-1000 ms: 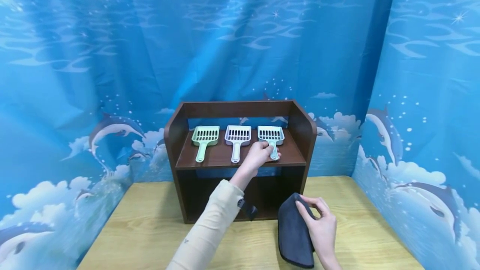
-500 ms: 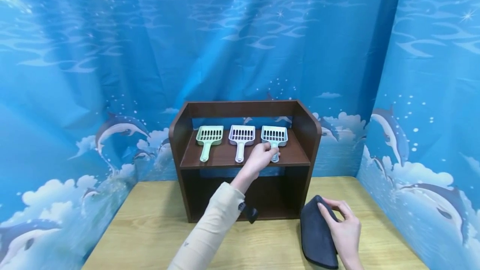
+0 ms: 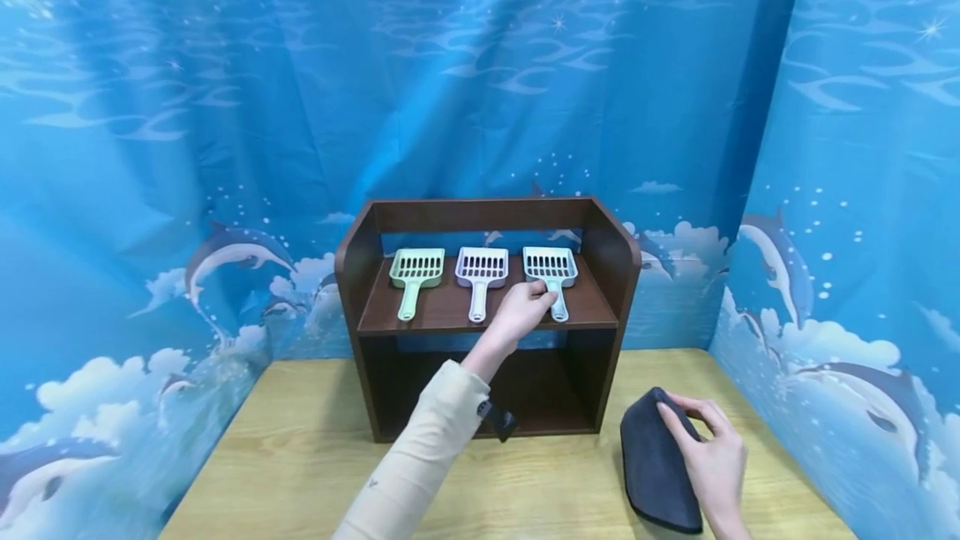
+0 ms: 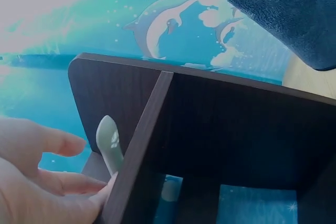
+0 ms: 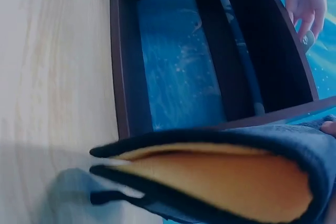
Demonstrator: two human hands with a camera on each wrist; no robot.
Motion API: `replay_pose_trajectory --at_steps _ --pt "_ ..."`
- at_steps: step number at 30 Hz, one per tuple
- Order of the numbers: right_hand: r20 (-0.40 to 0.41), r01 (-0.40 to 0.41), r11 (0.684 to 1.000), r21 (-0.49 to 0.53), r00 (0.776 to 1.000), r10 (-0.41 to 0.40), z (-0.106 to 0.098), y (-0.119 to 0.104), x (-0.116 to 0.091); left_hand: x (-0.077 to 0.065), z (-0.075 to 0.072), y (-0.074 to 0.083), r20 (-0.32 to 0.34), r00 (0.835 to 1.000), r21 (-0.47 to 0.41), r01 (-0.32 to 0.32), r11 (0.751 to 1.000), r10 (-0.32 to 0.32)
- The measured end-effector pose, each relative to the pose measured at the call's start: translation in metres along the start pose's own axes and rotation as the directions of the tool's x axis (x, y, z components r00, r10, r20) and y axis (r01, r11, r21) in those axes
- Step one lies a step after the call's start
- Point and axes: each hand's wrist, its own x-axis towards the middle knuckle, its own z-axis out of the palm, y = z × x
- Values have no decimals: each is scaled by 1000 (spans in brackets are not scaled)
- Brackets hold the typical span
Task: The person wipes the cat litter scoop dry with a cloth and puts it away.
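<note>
Three slotted litter scoops lie in a row on the upper shelf: a green scoop [image 3: 417, 267], a pale lilac-white scoop [image 3: 482, 267] and a pale blue-white scoop [image 3: 551, 265]. My left hand [image 3: 521, 311] is at the handle of the rightmost one. In the left wrist view its fingers [image 4: 65, 142] are spread, with the scoop handle [image 4: 108, 140] just beyond them. My right hand [image 3: 716, 457] pinches the top edge of a folded, dark navy plush cloth [image 3: 656, 465]. The right wrist view looks into its fold, which has an orange-yellow inner side [image 5: 220, 177].
The dark brown two-tier shelf [image 3: 609, 382] stands at the back of the light wood table [image 3: 300, 440], its lower compartment open to the front. Behind and to the right hang blue curtains [image 3: 480, 90] printed with dolphins. A black wrist device [image 3: 498, 419] sits below my left sleeve.
My right hand has carried the cloth to the right. The rightmost scoop's handle has swung slightly right, and my left fingertips no longer show on its far side.
</note>
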Motion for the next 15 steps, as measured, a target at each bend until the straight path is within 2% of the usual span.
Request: replay_pose_trajectory --at_steps 3,6,9,12,15 --pt "15 110 994 -18 994 -109 -1 4 2 -7 -2 1 -60 997 40 -40 998 42" --pt "37 235 972 -31 972 -234 1 9 1 -16 -4 1 -150 979 61 -134 989 142" --pt "35 335 941 -44 942 -333 7 14 -4 -28 -5 0 -230 940 48 -249 967 253" --pt "49 412 908 -74 911 -410 16 20 -11 -39 -6 -3 -294 888 23 -363 931 353" --pt "134 453 885 -112 889 -438 28 22 -21 -49 -7 -7 -327 843 25 -443 896 426"
